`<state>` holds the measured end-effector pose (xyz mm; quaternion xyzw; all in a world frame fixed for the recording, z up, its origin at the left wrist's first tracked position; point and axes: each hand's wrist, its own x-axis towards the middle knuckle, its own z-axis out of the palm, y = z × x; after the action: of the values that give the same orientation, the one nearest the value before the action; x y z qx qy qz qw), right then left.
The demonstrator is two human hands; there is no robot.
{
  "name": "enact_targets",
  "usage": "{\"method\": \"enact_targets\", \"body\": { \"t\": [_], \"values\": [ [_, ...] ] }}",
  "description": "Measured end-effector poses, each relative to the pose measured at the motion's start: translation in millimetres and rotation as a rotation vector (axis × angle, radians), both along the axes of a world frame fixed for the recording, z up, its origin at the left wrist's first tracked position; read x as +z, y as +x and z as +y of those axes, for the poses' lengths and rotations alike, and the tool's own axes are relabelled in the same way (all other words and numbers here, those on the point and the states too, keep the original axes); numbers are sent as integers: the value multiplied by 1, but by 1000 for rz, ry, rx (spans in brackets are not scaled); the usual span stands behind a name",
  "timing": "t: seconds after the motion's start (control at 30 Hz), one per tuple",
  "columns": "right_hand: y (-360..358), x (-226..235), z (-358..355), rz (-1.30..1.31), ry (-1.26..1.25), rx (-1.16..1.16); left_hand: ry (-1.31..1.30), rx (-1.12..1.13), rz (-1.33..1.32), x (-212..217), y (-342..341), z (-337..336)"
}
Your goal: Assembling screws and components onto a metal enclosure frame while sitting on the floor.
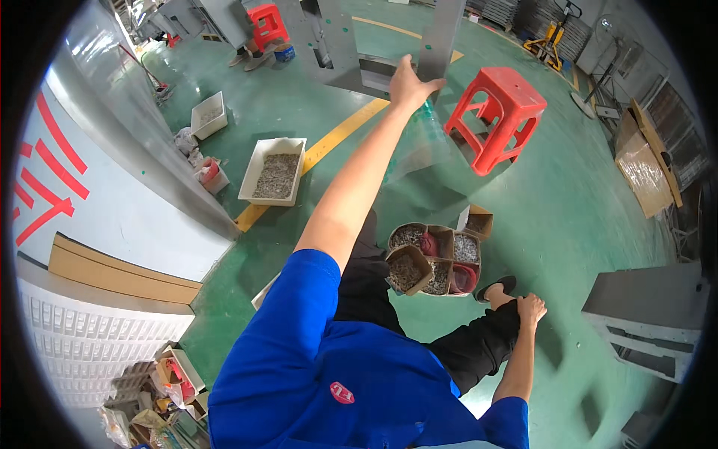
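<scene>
My left arm reaches far forward. My left hand is closed at the lower edge of a grey metal frame with small green dots, thumb to the right. Below that hand hangs a clear plastic sheet with green edging; I cannot tell what it is fixed to. My right hand rests on my right knee, fingers curled over the black trouser leg. On the floor between my legs and the frame stands a divided group of cardboard boxes with small metal parts and red bags.
A red plastic stool stands right of the frame, another red stool farther off. White bins with small parts are on the left floor. A grey metal cabinet sits at right. A yellow pallet truck is far back.
</scene>
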<state>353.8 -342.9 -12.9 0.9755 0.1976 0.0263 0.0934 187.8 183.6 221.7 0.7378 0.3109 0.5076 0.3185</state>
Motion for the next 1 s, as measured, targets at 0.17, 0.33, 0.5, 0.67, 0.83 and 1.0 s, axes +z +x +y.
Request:
{"method": "enact_targets", "body": {
  "t": [0.17, 0.33, 0.5, 0.67, 0.83, 1.0],
  "values": [
    [-1, -1, 0, -18, -1, 2, 31, 30, 115, 14, 6, -18],
    [0, 0, 5, -11, -1, 8, 44, 84, 117, 17, -13, -50],
    [1, -2, -1, -1, -12, 2, 84, -38, 77, 11, -36, -65],
    [3, -4, -2, -12, 21, 27, -42, -295, -74, 2, -86, -63],
    [2, -6, -3, -35, 54, 26, -185, -397, -11, 22, -154, -65],
    [-1, 4, -2, 0, 15, -14, -119, -32, 56, 28, -199, -48]
  ]
}}
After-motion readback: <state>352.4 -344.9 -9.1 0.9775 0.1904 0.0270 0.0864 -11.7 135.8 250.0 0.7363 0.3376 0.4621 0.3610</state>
